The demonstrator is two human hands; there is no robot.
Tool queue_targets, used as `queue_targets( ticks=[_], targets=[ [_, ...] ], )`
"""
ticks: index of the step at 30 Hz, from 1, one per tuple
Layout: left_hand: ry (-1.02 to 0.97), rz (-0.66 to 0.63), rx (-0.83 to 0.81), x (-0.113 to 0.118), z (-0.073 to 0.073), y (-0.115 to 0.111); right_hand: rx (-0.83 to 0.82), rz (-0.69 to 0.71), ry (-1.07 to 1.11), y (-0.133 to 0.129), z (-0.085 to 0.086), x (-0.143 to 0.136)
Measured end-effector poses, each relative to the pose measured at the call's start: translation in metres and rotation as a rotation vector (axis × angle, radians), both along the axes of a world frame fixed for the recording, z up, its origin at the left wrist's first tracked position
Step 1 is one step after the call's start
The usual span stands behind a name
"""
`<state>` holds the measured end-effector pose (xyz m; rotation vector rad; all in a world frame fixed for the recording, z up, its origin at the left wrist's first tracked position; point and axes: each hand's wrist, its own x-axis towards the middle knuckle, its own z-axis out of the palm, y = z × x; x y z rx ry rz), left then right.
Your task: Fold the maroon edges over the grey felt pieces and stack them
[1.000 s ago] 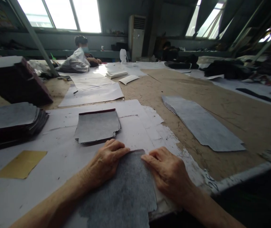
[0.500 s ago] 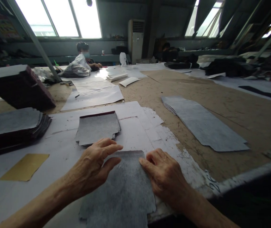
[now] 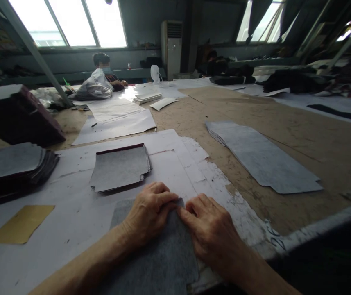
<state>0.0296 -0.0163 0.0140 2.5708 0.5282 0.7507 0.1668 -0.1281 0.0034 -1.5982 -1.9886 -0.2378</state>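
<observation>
A grey sheet [image 3: 163, 262] lies on the white paper at the near edge of the table, partly hidden under both hands. My left hand [image 3: 152, 209] is closed, thumb and fingers pinching the sheet's top edge close to its right corner. Right beside it, my right hand [image 3: 207, 223] has its fingers curled and its thumb and forefinger pinched on that same corner. Beyond the hands sits a small stack of grey pieces [image 3: 121, 168] with a dark red strip along its far edge.
Thick grey stacks [image 3: 9, 164] and a tall dark block [image 3: 18, 114] stand at left, near a yellow card [image 3: 21, 223]. Longer grey pieces [image 3: 264, 157] lie at right. A person [image 3: 101, 65] sits across the table, beside a plastic bag [image 3: 93, 86].
My left hand has moved right and closed on the sheet's top edge beside my right hand, which stays at the corner. The view has shifted slightly.
</observation>
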Motion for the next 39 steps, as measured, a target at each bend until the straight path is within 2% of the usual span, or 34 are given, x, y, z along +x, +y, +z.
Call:
queue_targets(
  ticks=[8,12,17,22,30,35,39],
  targets=[
    [-0.024,-0.164,0.196,-0.0079,-0.0057,-0.0018,0.002,0.01,0.006,-0.0005,0.0025,-0.0011],
    [-0.029,-0.183,0.252,-0.0091,-0.0076,-0.0033,0.048,0.007,0.04,-0.0033,0.0018,-0.0006],
    [-0.027,-0.188,0.277,-0.0089,-0.0075,-0.0048,0.119,-0.131,0.136,-0.0028,0.0013,0.0022],
    [-0.008,-0.188,0.281,-0.0081,-0.0076,-0.0042,0.083,-0.198,0.2,-0.0018,0.001,0.0046],
    [0.048,-0.205,0.319,-0.0094,-0.0051,-0.006,0.072,-0.174,0.243,-0.0004,0.0031,0.0053],
    [0.049,-0.199,0.291,-0.009,-0.003,-0.007,0.137,-0.089,0.11,-0.0004,0.0031,0.0027],
    [0.0,-0.185,0.254,-0.0073,-0.0043,-0.0065,0.128,-0.073,-0.024,-0.0004,0.0008,-0.0006]
  ],
)
